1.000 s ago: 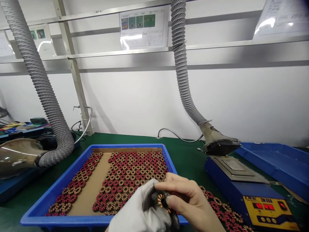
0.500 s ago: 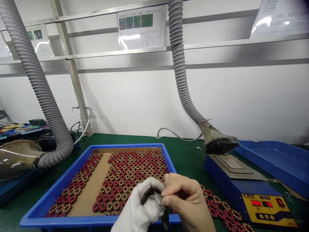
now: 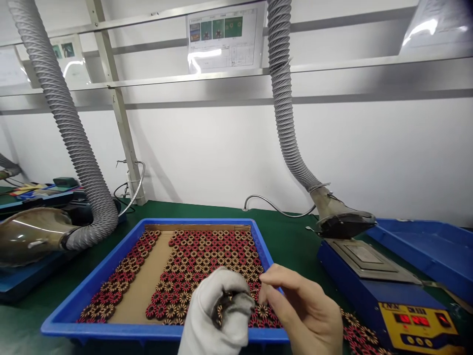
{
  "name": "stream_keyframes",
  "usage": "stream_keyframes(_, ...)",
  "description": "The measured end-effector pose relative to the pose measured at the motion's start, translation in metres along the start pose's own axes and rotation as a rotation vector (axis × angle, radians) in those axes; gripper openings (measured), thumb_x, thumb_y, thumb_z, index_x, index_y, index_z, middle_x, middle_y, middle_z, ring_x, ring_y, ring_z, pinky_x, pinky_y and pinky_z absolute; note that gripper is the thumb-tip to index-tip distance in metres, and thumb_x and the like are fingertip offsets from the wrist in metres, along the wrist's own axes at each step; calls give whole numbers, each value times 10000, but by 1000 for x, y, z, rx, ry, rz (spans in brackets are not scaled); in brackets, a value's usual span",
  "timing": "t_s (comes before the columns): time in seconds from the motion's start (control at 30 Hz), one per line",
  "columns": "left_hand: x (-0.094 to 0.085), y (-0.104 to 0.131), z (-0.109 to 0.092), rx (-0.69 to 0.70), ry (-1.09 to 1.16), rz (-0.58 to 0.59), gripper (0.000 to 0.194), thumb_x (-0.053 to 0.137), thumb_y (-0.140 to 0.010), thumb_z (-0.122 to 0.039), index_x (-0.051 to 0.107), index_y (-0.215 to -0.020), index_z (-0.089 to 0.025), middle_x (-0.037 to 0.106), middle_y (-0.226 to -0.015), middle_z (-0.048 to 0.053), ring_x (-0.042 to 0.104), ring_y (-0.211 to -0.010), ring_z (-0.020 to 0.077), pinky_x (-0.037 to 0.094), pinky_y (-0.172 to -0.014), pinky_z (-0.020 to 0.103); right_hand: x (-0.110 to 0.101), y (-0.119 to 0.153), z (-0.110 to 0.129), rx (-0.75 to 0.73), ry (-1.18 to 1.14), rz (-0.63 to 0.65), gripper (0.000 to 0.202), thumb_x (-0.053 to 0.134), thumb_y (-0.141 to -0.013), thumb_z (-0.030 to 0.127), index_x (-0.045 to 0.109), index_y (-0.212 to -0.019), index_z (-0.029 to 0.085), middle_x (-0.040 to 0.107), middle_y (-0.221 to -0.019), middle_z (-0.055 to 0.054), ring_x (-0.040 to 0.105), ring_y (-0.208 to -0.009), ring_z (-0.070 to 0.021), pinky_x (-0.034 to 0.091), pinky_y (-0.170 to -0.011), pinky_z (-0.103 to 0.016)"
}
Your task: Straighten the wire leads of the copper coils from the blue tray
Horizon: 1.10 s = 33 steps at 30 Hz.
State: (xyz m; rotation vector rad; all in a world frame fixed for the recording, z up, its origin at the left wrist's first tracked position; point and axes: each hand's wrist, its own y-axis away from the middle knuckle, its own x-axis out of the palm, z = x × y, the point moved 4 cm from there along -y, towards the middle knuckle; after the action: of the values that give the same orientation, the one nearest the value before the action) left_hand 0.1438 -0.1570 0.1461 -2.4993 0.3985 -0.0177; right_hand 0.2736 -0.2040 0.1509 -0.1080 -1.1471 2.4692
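My left hand, in a white glove with dark-stained fingertips, is curled closed over the tray's near edge. A small dark piece shows partly inside its curl, too hidden to name. Just to the right is my bare right hand, thumb and index finger bent toward each other near the gloved fingertips. Whether anything lies between them is too blurred to tell. Behind both hands, a blue tray holds rows of small round wound parts in red and copper on brown cardboard.
More round parts lie on the green table at the right, beside a blue heating unit with a yellow panel. An extraction hose hangs above it. Another hose stands left. An empty blue tray is at far right.
My right hand has moved slightly right, away from the glove, leaving a gap between them. The gloved hand has turned a little. The whole view has shifted slightly.
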Motion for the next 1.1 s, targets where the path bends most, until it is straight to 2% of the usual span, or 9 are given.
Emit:
stream_keyframes(0.1,-1,-4,-2,-12,-3,7,105,499,-775,-167,568,-705,-206,550,-647,-29,480,-582,110,377,-557,220,4,-1,7,-173,85,130,382,610,-841,-24,731,-1053,270,693,-755,-20,621,-674,-175,485,-619,-297)
stream_keyframes(0.23,-4,-6,-4,3,-20,10,107,503,-773,-179,590,-716,-203,587,-644,-20,532,-586,119,432,-584,211,4,-4,7,-259,90,218,531,584,-805,-94,694,-1162,285,708,-830,-40,635,-705,-188,510,-617,-318)
stream_keyframes(0.37,-6,-3,-6,100,-91,-9,144,508,-755,-126,621,-767,-214,656,-677,-12,598,-607,136,491,-633,223,4,-4,9,-323,203,279,468,583,-821,-72,672,-1145,255,684,-796,-52,610,-682,-199,494,-600,-333)
stream_keyframes(0.47,-6,1,-11,220,-233,-46,220,525,-730,-50,622,-783,-240,678,-709,-29,640,-667,144,516,-812,259,7,-1,12,-336,313,256,294,590,-828,-30,660,-975,215,662,-718,-41,603,-635,-197,477,-588,-322)
stream_keyframes(0.53,-6,3,-14,282,-325,-77,279,519,-721,-7,620,-804,-254,688,-727,-37,658,-701,147,499,-913,291,9,0,13,-258,349,175,209,582,-852,23,641,-876,221,652,-677,-23,595,-585,-180,457,-555,-295)
stream_keyframes(0.63,-5,4,-16,301,-374,-96,285,504,-724,1,599,-805,-255,683,-708,-33,660,-680,157,515,-916,325,5,2,13,-131,322,-15,186,563,-883,83,645,-818,237,641,-637,-2,581,-536,-159,442,-528,-269)
stream_keyframes(0.7,-5,4,-16,298,-368,-117,285,499,-726,-1,583,-807,-261,671,-701,-42,650,-667,153,511,-927,333,3,2,13,-104,259,-50,206,560,-885,74,663,-812,237,634,-627,2,587,-544,-155,451,-526,-258)
stream_keyframes(0.93,-7,5,-12,272,-317,-106,315,460,-742,-4,563,-845,-283,644,-730,-64,630,-667,136,459,-963,302,4,-1,15,-280,151,180,480,610,-779,-100,725,-1082,255,725,-813,-41,665,-705,-196,543,-642,-318)
stream_keyframes(1.1,-8,6,-8,309,-352,-78,318,458,-729,-1,568,-868,-265,668,-753,-33,656,-729,157,466,-939,306,4,-3,16,-338,226,235,525,617,-771,-107,700,-1140,257,704,-842,-53,651,-716,-199,541,-610,-319)
